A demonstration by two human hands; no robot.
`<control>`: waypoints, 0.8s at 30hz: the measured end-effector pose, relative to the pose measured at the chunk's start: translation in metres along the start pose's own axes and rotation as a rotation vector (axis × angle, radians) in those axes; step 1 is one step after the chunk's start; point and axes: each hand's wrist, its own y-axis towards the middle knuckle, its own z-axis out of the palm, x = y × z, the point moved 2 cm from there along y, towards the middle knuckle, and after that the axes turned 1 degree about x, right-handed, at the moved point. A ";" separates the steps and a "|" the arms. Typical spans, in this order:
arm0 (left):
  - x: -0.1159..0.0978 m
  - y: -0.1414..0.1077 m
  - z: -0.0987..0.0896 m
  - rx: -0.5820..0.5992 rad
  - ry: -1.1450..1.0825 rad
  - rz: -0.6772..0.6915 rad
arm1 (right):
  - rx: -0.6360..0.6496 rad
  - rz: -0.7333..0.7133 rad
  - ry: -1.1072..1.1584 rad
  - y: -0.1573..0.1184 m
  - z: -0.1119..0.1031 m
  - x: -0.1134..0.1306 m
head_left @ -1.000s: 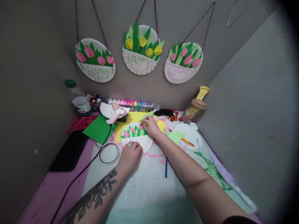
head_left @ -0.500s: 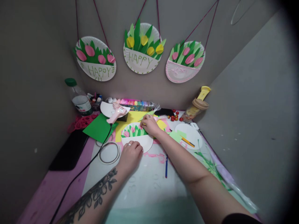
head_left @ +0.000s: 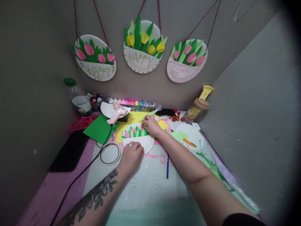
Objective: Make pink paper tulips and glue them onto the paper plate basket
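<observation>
A paper plate craft (head_left: 148, 143) lies on the table, with a white half-plate pocket and green paper leaves (head_left: 137, 133) with pink paper tulips (head_left: 127, 134) above it. My left hand (head_left: 133, 153), fingers curled, holds the lower front of the plate down. At the plate's upper right, my right hand (head_left: 151, 126) has its fingers closed on a pink paper tulip, mostly covered by the fingertips. A pink hot glue gun (head_left: 117, 115) rests behind and to the left, on a cut white half plate (head_left: 106, 110).
Tape rolls (head_left: 110, 154), green paper (head_left: 100, 129) and a black tablet-like slab (head_left: 69, 152) lie left. A bottle (head_left: 81, 103) stands at the back left. Right are a blue pencil (head_left: 167, 166), a white plate (head_left: 195, 138) and a lidded cup (head_left: 197, 110). Three finished plates (head_left: 143, 59) hang on the wall.
Both hands stay in nearly the same place on the plate. The camera view has shifted very slightly; nothing else has visibly moved.
</observation>
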 end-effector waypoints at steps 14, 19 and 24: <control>0.000 0.000 0.000 -0.002 0.000 0.001 | 0.001 0.003 0.030 0.000 0.006 0.001; 0.000 0.000 0.000 0.002 -0.005 0.002 | 0.001 0.003 0.044 -0.001 0.004 0.003; 0.000 0.000 0.000 0.006 0.001 -0.005 | 0.001 0.001 0.060 -0.003 0.003 0.004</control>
